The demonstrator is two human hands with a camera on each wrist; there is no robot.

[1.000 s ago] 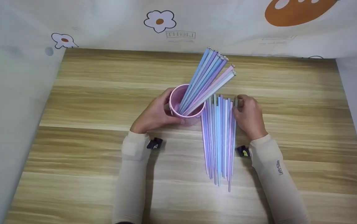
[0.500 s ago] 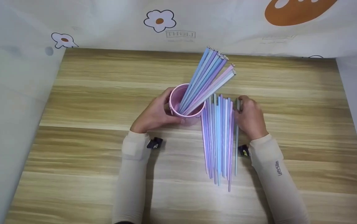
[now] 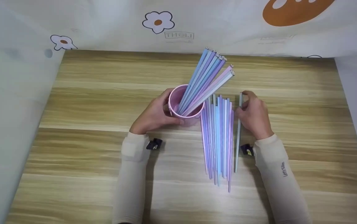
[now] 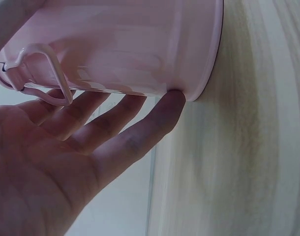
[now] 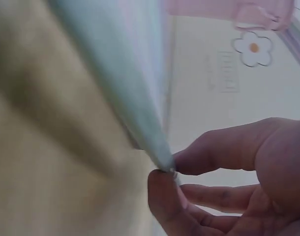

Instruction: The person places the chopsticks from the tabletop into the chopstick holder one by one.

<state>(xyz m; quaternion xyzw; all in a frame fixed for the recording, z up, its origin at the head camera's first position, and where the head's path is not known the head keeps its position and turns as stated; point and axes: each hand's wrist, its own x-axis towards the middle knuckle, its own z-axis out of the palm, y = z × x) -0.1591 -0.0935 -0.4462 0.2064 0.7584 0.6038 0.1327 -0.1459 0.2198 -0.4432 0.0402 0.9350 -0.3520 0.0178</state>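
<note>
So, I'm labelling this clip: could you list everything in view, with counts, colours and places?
bucket: 1, pink, left of the loose sticks
bunched sticks: several, blue, purple, pink, whitish, leaning in the bucket
loose sticks: too close-packed to count, mixed pastels, beside the bucket
single stick: 1, pale green, right of the loose sticks
table: 1, brown wood-grain, underneath
backdrop: cream with printed flowers, behind the table
wrist devices: 2, black, one per wrist
sleeves: 2, cream, both arms
left hand: 1, bare, holding the bucket
right hand: 1, bare, pinching the single stick
</note>
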